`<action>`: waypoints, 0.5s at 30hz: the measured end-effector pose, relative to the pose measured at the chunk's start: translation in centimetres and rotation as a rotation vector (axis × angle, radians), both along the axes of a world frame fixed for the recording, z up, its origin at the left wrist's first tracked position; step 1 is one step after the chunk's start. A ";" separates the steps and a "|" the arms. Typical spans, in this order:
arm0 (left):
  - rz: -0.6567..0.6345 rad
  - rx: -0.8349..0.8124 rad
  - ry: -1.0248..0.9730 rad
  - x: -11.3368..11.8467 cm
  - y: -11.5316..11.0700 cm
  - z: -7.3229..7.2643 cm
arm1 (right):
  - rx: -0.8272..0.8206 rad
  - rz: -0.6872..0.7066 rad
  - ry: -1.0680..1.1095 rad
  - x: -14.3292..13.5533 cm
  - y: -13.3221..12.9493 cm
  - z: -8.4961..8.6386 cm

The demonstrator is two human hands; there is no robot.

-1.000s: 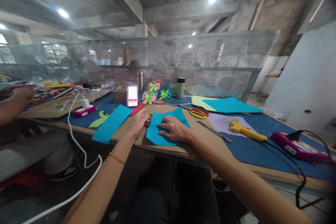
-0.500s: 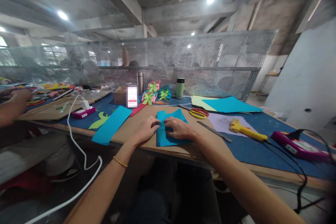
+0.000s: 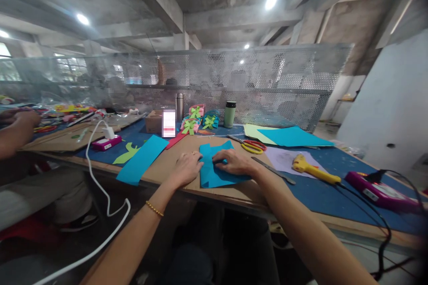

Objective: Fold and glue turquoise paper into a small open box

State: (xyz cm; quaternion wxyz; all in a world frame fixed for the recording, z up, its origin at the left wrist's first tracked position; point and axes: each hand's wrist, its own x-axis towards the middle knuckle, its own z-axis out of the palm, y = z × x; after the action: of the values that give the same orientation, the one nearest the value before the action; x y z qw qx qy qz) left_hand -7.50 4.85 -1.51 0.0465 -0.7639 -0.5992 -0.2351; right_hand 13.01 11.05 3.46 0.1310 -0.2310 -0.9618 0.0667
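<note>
On a brown cardboard sheet point(image 3: 167, 164) in front of me lies a piece of bright blue craft paper point(image 3: 214, 180), with a fold along its left part. At its left edge my left hand point(image 3: 187, 167) is closed, fingertips pressed together on the paper. My right hand point(image 3: 232, 161) rests over the paper's right half; its fingers are curled, and a bit of blue shows between thumb and fingers. My fingers partly hide the contact. To the left lies a blue strip point(image 3: 142, 160). Just right of the sheet are scissors point(image 3: 252, 145) and a flat metal blade point(image 3: 272, 170).
A yellow glue gun point(image 3: 316, 170) lies on lilac paper at right, its black cord running to a purple power strip point(image 3: 377, 191). Blue and green sheets point(image 3: 296, 135), a green tumbler point(image 3: 229, 115) and bow-topped pieces point(image 3: 190, 125) stand behind. Another person's hands point(image 3: 22, 120) are far left.
My right hand has shifted slightly right on the blue paper, and the paper's right side has moved with it. My left hand stays at the left edge.
</note>
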 end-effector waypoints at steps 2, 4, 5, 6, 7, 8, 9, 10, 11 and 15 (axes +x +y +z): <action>0.000 0.004 -0.003 0.0 0.0 -0.1 | -0.033 -0.005 0.054 0.4 0.2 0.3; -0.002 -0.001 -0.013 0.0 0.1 -0.1 | -0.069 -0.045 0.187 1.2 0.8 0.9; -0.005 -0.005 -0.019 0.0 0.1 -0.1 | -0.082 -0.084 0.288 1.7 1.3 1.2; -0.011 -0.008 -0.022 0.0 0.1 -0.1 | -0.092 -0.133 0.403 2.5 1.9 1.7; -0.019 -0.009 -0.022 0.0 0.1 -0.2 | -0.095 -0.192 0.525 3.4 2.6 2.2; -0.026 -0.008 -0.020 0.0 0.2 -0.2 | -0.088 -0.255 0.645 4.4 3.3 2.8; -0.031 -0.006 -0.017 0.0 0.2 -0.3 | -0.072 -0.319 0.752 5.6 4.0 3.4; -0.033 -0.007 -0.014 -0.1 0.3 -0.4 | -0.050 -0.377 0.841 6.9 4.5 4.0; -0.029 -0.008 -0.012 -0.1 0.4 -0.5 | -0.031 -0.430 0.900 8.2 4.9 4.5; -0.024 -0.022 0.005 -0.4 0.7 -0.7 | 0.037 -0.594 0.750 13.2 4.6 5.2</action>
State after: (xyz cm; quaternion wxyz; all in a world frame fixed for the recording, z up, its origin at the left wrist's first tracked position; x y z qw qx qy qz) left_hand -7.85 5.59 -2.24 0.0367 -0.7720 -0.5926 -0.2270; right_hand 26.18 15.64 8.64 0.4865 -0.4535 -0.7415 0.0882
